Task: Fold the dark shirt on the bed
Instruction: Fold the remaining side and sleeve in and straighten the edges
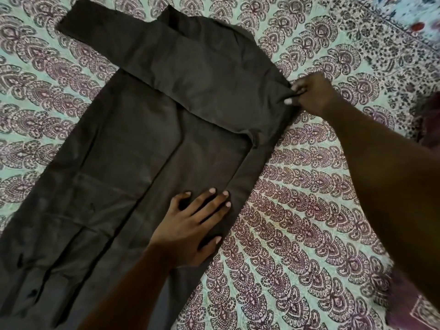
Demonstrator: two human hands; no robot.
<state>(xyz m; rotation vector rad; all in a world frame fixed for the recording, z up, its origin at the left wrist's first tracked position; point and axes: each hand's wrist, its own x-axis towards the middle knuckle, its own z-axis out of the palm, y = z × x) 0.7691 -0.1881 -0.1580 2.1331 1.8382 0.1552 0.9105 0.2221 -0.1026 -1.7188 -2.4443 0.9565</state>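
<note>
The dark shirt (pixel 133 148) lies spread flat on the bed, collar toward the top of the view and hem at the lower left. Its right side is turned inward along a straight crease, and one sleeve lies folded across the chest. The other sleeve (pixel 95 29) stretches out to the upper left. My left hand (pixel 192 220) rests flat with fingers spread on the folded right edge near the middle of the shirt. My right hand (pixel 309 94) pinches the fabric at the shirt's right shoulder fold.
The bed is covered by a pale green sheet (pixel 297 210) with a purple paisley print. A floral cloth (pixel 404 27) lies at the upper right corner. Dark red fabric (pixel 431 120) shows at the right edge.
</note>
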